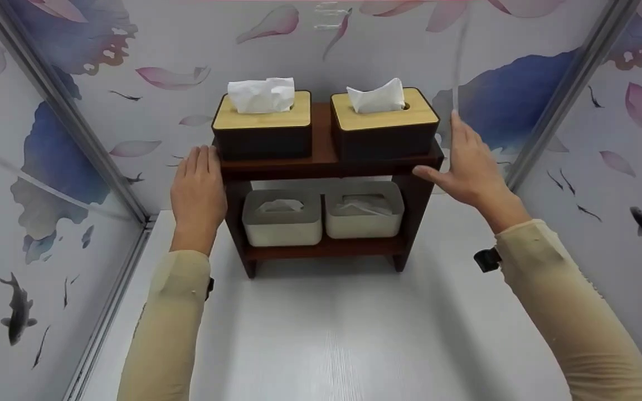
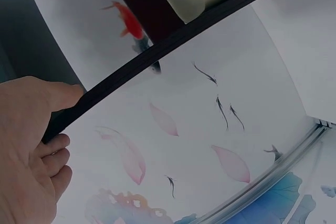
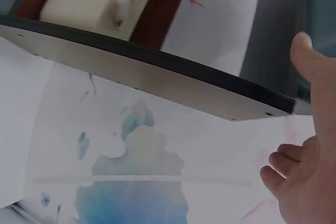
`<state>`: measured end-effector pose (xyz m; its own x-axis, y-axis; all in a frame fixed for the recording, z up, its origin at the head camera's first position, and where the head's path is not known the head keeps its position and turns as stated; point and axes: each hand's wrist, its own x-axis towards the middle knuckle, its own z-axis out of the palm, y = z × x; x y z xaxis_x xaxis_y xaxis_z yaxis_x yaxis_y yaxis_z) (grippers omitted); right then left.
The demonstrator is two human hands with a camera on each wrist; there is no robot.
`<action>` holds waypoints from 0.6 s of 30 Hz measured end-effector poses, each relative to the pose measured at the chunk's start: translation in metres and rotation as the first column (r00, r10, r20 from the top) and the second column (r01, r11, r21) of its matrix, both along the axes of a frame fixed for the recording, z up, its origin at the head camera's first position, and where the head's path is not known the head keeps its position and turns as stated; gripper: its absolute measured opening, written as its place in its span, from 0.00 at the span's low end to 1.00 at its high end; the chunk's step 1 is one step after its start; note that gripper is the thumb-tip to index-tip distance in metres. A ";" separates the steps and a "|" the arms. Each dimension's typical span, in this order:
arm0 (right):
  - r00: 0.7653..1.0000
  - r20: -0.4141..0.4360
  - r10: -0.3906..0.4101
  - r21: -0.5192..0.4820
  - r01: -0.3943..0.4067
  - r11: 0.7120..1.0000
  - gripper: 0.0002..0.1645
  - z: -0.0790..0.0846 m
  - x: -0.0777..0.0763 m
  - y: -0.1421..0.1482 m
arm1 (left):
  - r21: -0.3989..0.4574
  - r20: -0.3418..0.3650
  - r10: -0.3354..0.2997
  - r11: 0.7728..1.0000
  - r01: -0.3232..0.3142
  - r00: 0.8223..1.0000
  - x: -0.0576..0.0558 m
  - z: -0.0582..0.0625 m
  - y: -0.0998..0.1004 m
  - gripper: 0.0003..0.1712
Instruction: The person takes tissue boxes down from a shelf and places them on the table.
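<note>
A dark reddish-brown two-tier shelf [image 1: 324,170] stands in front of me. On its top tier sit two black tissue boxes with light wooden lids, a left one [image 1: 262,142] and a right one [image 1: 385,142], each with a white tissue sticking out. My left hand [image 1: 199,186] grips the shelf's upper left corner, thumb and fingers on either side of the dark panel edge [image 2: 152,53]. At the upper right corner, my right hand [image 1: 470,164] is spread, its thumb by the top's front edge and its fingers raised beside the panel, with a gap visible in the right wrist view.
Two cream tissue boxes, a left one [image 1: 282,231] and a right one [image 1: 364,223], stand side by side on the lower tier. Under the shelf is a white tabletop [image 1: 326,334]. Printed panels with fish and petals enclose the back [image 1: 321,61] and both sides.
</note>
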<state>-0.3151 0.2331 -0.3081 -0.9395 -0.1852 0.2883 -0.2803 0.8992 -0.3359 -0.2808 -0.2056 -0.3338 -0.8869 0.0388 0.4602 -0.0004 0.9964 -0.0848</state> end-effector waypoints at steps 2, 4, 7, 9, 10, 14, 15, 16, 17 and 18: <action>1.000 -0.019 0.019 -0.011 -0.019 1.000 0.68 0.011 -0.003 0.000 | -0.008 0.012 0.008 1.000 -0.008 1.000 0.000 0.000 0.000 0.35; 0.999 -0.029 0.046 -0.017 -0.047 0.999 0.65 0.021 -0.006 -0.001 | -0.010 0.016 0.010 1.000 -0.010 1.000 0.000 0.001 0.000 0.38; 0.996 -0.020 0.087 -0.006 -0.088 0.996 0.60 0.037 -0.010 -0.006 | -0.022 0.016 0.010 1.000 -0.010 1.000 0.000 0.000 0.000 0.40; 0.993 -0.009 0.115 0.009 -0.115 0.993 0.57 0.046 -0.013 -0.012 | -0.033 0.009 0.011 0.999 -0.011 1.000 -0.001 -0.001 0.000 0.40; 0.992 -0.003 0.126 0.021 -0.126 0.992 0.57 0.050 -0.015 -0.015 | -0.039 0.005 0.013 0.999 -0.013 1.000 -0.001 -0.002 0.000 0.39; 0.986 0.038 0.165 0.082 -0.168 0.982 0.58 0.063 -0.024 -0.029 | -0.053 -0.029 0.020 0.998 -0.021 0.999 -0.002 -0.005 0.000 0.38; 0.984 0.056 0.169 0.098 -0.173 0.980 0.59 0.066 -0.026 -0.032 | -0.056 -0.036 0.021 0.998 -0.023 0.999 -0.002 -0.006 0.000 0.38; 0.982 0.071 0.173 0.113 -0.180 0.977 0.59 0.069 -0.028 -0.034 | -0.059 -0.046 0.023 0.998 -0.025 0.999 -0.002 -0.007 0.000 0.37; 0.980 0.085 0.178 0.124 -0.188 0.974 0.59 0.071 -0.031 -0.037 | -0.061 -0.051 0.024 0.998 -0.027 0.998 -0.002 -0.007 0.000 0.37; 0.978 0.101 0.183 0.132 -0.195 0.972 0.60 0.072 -0.033 -0.038 | -0.063 -0.053 0.026 0.998 -0.030 0.998 -0.002 -0.007 0.000 0.37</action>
<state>-0.3484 0.1949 -0.2363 -0.9039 -0.3946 0.1653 -0.4250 0.8727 -0.2403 -0.2825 -0.2058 -0.3412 -0.8629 0.0450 0.5034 -0.0344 0.9885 -0.1473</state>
